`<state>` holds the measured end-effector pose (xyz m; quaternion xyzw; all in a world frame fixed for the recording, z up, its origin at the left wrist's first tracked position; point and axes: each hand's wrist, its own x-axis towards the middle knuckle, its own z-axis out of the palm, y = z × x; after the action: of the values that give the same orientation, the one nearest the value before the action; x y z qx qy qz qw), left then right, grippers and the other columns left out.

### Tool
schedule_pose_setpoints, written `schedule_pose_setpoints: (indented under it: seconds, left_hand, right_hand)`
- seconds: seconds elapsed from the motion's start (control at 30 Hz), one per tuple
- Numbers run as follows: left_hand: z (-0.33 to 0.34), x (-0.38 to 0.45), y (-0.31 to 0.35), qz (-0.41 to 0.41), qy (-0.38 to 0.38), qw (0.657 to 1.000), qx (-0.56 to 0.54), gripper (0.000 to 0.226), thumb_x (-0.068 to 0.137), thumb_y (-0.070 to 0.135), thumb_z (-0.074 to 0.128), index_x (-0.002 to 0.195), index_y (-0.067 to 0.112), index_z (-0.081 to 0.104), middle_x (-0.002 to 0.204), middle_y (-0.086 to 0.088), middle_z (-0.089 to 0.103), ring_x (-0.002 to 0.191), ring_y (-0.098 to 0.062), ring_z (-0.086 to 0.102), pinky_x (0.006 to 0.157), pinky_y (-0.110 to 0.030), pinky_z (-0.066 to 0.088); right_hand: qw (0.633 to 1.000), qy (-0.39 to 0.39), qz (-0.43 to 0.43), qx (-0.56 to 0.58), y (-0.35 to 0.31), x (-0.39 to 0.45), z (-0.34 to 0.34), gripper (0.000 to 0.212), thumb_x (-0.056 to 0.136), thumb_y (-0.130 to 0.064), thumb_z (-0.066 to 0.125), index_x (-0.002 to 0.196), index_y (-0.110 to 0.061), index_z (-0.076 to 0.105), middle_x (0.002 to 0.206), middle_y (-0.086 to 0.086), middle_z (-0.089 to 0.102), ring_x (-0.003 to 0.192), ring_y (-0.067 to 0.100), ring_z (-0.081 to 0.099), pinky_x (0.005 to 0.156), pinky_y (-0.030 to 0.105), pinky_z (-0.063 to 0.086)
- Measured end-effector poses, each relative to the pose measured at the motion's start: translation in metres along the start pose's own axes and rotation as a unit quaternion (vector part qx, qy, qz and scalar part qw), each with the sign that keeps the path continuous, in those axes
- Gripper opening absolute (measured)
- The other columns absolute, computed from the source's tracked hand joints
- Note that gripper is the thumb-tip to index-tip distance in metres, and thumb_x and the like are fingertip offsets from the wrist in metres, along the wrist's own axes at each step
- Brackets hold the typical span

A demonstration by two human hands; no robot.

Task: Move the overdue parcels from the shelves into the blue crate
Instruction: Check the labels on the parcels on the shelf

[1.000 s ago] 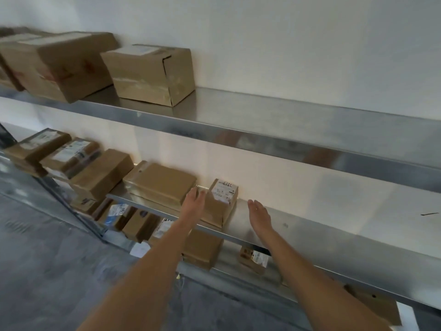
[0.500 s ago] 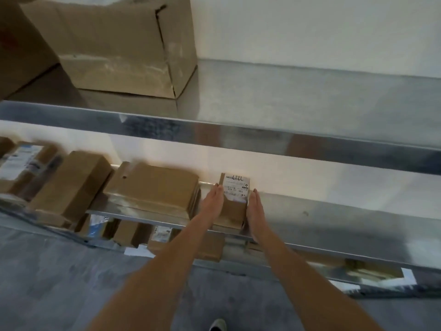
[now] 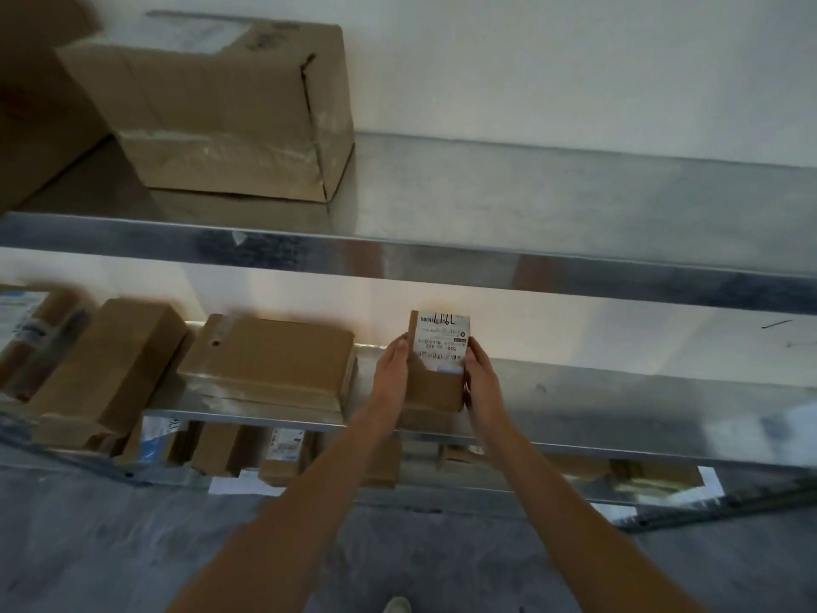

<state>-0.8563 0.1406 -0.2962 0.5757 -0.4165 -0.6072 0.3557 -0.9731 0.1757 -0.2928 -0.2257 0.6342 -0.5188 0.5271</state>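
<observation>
A small brown parcel (image 3: 435, 384) with a white printed label on its top sits over the middle metal shelf (image 3: 619, 404). My left hand (image 3: 391, 369) grips its left side and my right hand (image 3: 482, 378) grips its right side. The parcel is tilted, with its label end raised toward me. Left of it lies a flat brown parcel (image 3: 269, 360), a little apart from my left hand. The blue crate is not in view.
A large cardboard box (image 3: 221, 112) stands on the top shelf (image 3: 530, 258) at the left. More brown parcels (image 3: 101, 369) lie at the left of the middle shelf, and several sit on the bottom shelf (image 3: 283, 453). Grey floor lies below.
Both hands reached from apart to the small labelled parcel, closed on its two sides and tipped its label end up. The view moved closer to the shelves.
</observation>
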Motion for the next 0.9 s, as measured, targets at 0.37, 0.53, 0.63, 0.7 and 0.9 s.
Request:
schedule_pose_setpoints:
  seconds: [0.37,0.53,0.63,0.7,0.9]
  left_hand:
    - [0.017,-0.038,0.011,0.038,-0.008,0.997,-0.068,0.027,0.102,0.041,0.035,0.109,0.017,0.045,0.119,-0.019,0.06,0.11,-0.03,0.059,0.098,-0.045,0.05]
    - [0.024,-0.038,0.01,0.054,-0.019,0.995,-0.077,0.038,0.102,0.036,0.038,0.135,0.023,0.051,0.126,-0.002,0.063,0.114,-0.018,0.059,0.087,-0.026,0.05]
    - [0.027,-0.037,0.006,0.057,-0.019,0.996,-0.065,0.042,0.101,0.042,0.038,0.13,0.021,0.058,0.124,-0.002,0.066,0.114,-0.019,0.061,0.085,-0.026,0.052]
    - [0.03,-0.039,0.007,0.047,-0.018,0.997,-0.063,0.045,0.098,0.047,0.039,0.13,0.023,0.059,0.124,-0.001,0.066,0.116,-0.02,0.06,0.093,-0.032,0.051]
    - [0.025,-0.035,0.013,0.019,0.011,0.999,-0.035,0.037,0.103,0.039,0.031,0.117,0.016,0.056,0.115,-0.004,0.065,0.112,-0.023,0.059,0.1,-0.04,0.044]
  right_hand:
    - [0.972,0.038,0.047,0.225,-0.017,-0.027,-0.02,0.025,0.1,-0.032,0.04,0.106,-0.012,0.054,0.098,0.007,0.068,0.089,0.025,0.063,0.067,0.036,0.055]
    - [0.973,0.018,0.031,0.227,-0.015,-0.027,-0.025,0.032,0.098,-0.038,0.044,0.111,-0.017,0.065,0.1,0.005,0.072,0.089,0.025,0.067,0.071,0.043,0.059]
    - [0.974,0.011,0.029,0.224,-0.015,-0.027,-0.03,0.031,0.098,-0.039,0.044,0.109,-0.019,0.066,0.097,0.003,0.072,0.085,0.023,0.066,0.062,0.035,0.056]
    - [0.976,0.011,0.03,0.216,-0.016,-0.027,-0.031,0.03,0.099,-0.039,0.044,0.105,-0.02,0.067,0.096,0.002,0.072,0.087,0.022,0.065,0.065,0.036,0.056]
    - [0.986,0.033,0.058,0.155,-0.023,-0.017,-0.034,0.034,0.1,-0.033,0.038,0.122,-0.015,0.056,0.112,0.003,0.067,0.104,0.022,0.061,0.075,0.036,0.052]
